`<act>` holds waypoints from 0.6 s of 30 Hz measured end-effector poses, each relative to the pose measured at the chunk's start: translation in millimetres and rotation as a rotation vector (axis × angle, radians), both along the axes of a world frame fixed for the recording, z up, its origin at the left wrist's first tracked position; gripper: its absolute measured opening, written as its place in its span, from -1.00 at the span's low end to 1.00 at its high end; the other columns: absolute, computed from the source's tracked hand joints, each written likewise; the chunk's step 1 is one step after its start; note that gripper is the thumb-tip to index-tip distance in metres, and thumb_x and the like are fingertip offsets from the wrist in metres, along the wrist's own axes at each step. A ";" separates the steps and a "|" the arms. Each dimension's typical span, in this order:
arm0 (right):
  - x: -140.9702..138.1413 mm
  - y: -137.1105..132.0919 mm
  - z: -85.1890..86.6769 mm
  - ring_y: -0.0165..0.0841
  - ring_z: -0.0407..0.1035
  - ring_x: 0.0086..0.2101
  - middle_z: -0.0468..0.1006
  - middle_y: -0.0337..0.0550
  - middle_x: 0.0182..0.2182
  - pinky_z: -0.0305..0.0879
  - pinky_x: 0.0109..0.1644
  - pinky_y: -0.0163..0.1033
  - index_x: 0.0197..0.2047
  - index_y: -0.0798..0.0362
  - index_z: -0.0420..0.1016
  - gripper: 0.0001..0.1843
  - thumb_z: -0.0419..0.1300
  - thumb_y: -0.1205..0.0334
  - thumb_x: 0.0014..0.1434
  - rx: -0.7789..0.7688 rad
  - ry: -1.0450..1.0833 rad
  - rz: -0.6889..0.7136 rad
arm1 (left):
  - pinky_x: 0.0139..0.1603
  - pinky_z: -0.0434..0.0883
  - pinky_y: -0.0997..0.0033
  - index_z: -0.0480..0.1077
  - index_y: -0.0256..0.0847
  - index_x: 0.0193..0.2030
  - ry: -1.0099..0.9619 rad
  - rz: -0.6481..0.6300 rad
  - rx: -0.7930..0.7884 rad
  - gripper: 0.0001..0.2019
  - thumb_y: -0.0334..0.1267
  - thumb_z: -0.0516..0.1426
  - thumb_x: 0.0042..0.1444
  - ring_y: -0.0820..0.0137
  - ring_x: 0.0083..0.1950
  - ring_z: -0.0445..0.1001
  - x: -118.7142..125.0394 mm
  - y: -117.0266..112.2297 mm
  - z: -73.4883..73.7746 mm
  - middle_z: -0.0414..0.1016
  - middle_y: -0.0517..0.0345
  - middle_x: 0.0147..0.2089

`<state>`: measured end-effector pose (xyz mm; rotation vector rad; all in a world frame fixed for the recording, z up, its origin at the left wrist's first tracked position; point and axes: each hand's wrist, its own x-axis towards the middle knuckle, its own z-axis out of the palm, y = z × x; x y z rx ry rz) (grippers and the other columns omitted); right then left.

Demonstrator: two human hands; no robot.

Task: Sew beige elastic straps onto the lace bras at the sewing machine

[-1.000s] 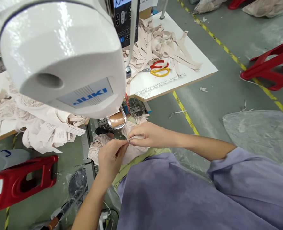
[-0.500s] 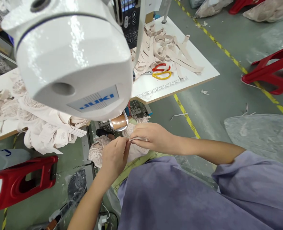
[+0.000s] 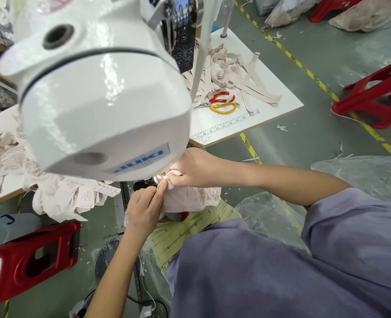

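Note:
Both of my hands pinch a pale beige lace garment (image 3: 191,198) close under the head of a white sewing machine (image 3: 109,115). With fingers closed, my left hand (image 3: 144,212) grips the cloth's edge from the near left. My right hand (image 3: 195,170) is closed on the same edge just beyond it, its fingertips partly hidden by the machine head. The garment hangs from my hands above a green patterned cloth (image 3: 188,225) on my lap. The machine's needle area is hidden behind its casing.
Red- and yellow-handled scissors (image 3: 222,104), a clear ruler (image 3: 225,126) and many beige fabric strips (image 3: 228,73) lie on the white table at right. More beige lace pieces (image 3: 66,190) hang over the left table edge. Red stools (image 3: 46,256) stand on both sides.
Both hands have moved up and inward with the garment, closer under the machine head. The garment now spreads out below my right hand. The view has shifted slightly.

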<state>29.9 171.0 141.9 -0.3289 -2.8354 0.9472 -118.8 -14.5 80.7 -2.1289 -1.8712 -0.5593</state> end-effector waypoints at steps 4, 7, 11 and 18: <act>5.5 -0.3 -10.1 -0.46 0.05 -0.54 0.31 -0.21 -0.60 -0.06 -0.40 -0.23 -0.53 0.11 0.41 -0.74 0.11 0.31 0.20 0.020 0.048 -0.024 | -0.43 0.11 0.29 0.33 -0.19 0.29 0.150 0.004 -0.023 -0.55 -0.42 0.04 0.27 0.35 -0.48 0.31 6.4 3.8 9.0 0.35 0.20 -0.51; 15.9 -8.2 -26.4 -0.27 0.30 -0.27 0.48 -0.08 -0.32 0.19 -0.18 -0.16 -0.23 0.04 0.58 -0.79 0.13 0.19 0.30 0.150 0.239 -0.111 | -0.52 -0.03 0.27 0.37 -0.20 0.23 0.164 0.126 -0.115 -0.60 -0.39 0.01 0.27 0.35 -0.54 0.26 21.5 5.7 20.2 0.33 0.21 -0.55; 26.5 -23.1 -46.7 -0.17 0.27 -0.02 0.45 -0.06 -0.09 0.16 0.17 0.02 -0.06 -0.11 0.59 -0.79 0.16 0.19 0.31 0.318 0.446 -0.230 | -0.56 -0.07 0.29 0.37 -0.22 0.17 0.137 0.195 -0.189 -0.63 -0.39 0.00 0.26 0.37 -0.54 0.29 25.1 6.9 28.5 0.40 0.20 -0.52; 24.6 -29.7 -61.4 -0.32 0.38 -0.20 0.50 -0.18 -0.26 0.31 -0.04 -0.17 -0.11 -0.05 0.56 -0.82 0.13 0.26 0.31 0.150 0.522 -0.261 | -0.51 0.03 0.35 0.20 -0.13 0.32 0.331 -0.190 -0.187 -0.51 -0.50 0.00 0.27 0.41 -0.53 0.29 -26.9 17.3 27.0 0.30 0.31 -0.54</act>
